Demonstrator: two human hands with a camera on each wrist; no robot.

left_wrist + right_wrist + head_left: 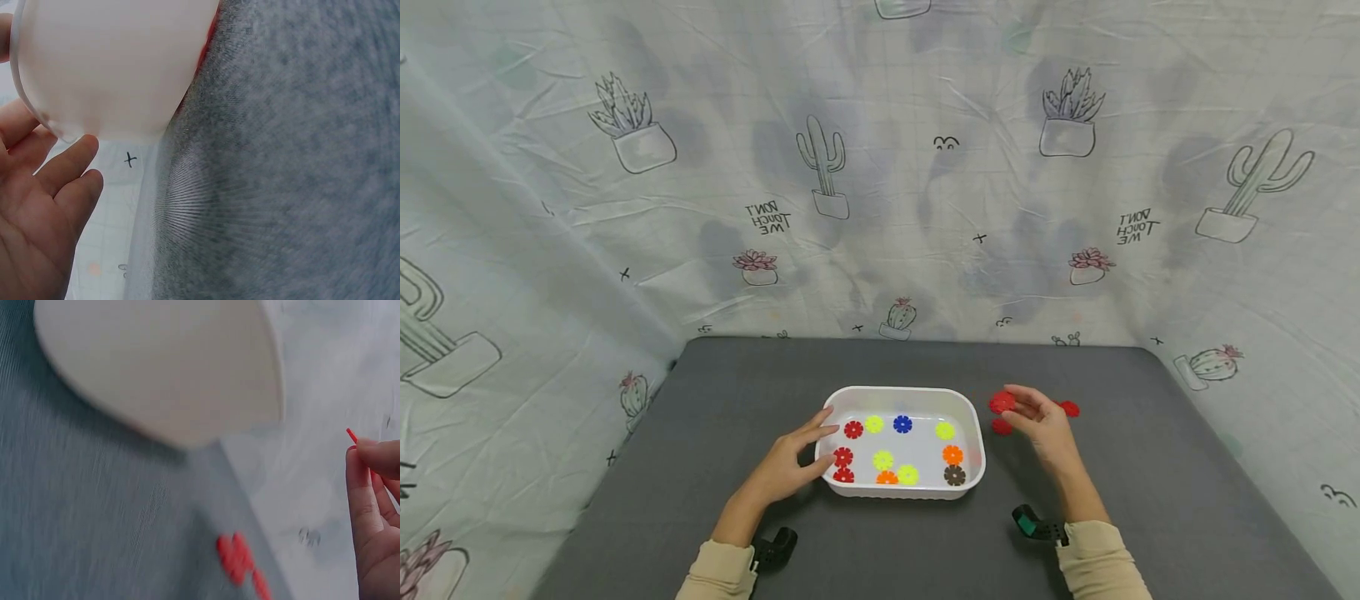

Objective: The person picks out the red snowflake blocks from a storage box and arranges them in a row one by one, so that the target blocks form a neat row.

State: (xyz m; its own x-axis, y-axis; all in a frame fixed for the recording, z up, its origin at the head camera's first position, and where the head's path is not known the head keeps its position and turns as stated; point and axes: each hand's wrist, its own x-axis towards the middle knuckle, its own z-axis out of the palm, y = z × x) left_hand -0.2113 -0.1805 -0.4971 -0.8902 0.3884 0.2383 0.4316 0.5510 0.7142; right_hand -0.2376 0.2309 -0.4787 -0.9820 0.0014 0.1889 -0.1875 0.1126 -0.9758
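A white plastic basin (901, 493) stands on the grey table, with several notched, flower-shaped plastic discs in red, yellow, blue, orange and brown spread over its floor. My left hand (786, 467) rests at its left rim, fingers loosely spread; in the left wrist view the little fingers (87, 187) extend beside the wall. To the right of the basin, my right hand (1045, 429) pinches a red notched disc (1002, 402) between thumb and fingers, held above the table. In the right wrist view that disc (351, 434) shows edge-on, partly hidden by the fingertips.
Loose red discs lie near my right hand, one red disc (1002, 427) below it and another red disc (1070, 408) beyond it. A dark grey cloth covers the table (895, 550). Cactus-printed white curtains (895, 183) hang behind and at both sides.
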